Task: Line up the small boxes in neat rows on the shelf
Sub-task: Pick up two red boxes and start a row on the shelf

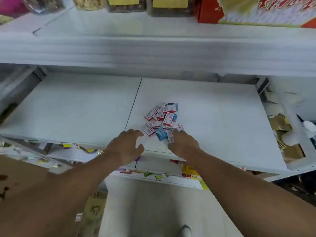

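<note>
A loose heap of several small boxes [162, 118], white with red edges and a few blue ones, lies jumbled on the white shelf [85, 108] just right of its centre seam. My right hand [183, 144] rests at the heap's near edge, fingers closed on one small white box [170, 136] beside a blue box [161, 133]. My left hand [125, 147] hovers over the shelf's front edge to the left of the heap, fingers spread, holding nothing.
An upper shelf [153, 48] overhangs at the back, carrying jars [126, 4] and a red carton [256, 11]. Torn cardboard and packaging [282, 132] lie right of the shelf. Price labels [159, 176] line the lower shelf edge below my arms.
</note>
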`<action>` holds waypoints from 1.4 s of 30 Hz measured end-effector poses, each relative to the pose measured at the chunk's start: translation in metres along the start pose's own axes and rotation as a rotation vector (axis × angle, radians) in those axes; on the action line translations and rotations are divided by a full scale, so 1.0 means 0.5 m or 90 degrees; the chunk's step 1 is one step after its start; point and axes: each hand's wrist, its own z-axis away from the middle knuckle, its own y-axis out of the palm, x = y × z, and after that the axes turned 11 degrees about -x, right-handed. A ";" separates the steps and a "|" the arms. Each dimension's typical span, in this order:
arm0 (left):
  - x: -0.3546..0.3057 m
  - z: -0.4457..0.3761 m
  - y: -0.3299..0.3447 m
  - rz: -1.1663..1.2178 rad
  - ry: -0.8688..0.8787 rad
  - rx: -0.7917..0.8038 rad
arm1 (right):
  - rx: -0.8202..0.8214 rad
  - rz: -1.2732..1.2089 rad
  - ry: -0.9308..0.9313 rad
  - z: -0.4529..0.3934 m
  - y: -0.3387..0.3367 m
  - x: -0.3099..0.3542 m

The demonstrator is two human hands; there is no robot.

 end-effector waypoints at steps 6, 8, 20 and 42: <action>0.035 -0.024 0.035 0.021 0.023 -0.020 | -0.075 -0.002 0.038 -0.034 0.022 0.022; 0.051 -0.047 0.038 0.006 0.037 -0.022 | -0.097 -0.004 0.051 -0.038 0.031 0.034; 0.119 -0.246 0.096 -0.054 0.209 0.008 | -0.172 -0.037 0.114 -0.041 0.085 0.041; 0.158 -0.150 -0.135 -0.052 0.027 -0.099 | -0.129 -0.011 -0.061 -0.048 -0.150 0.055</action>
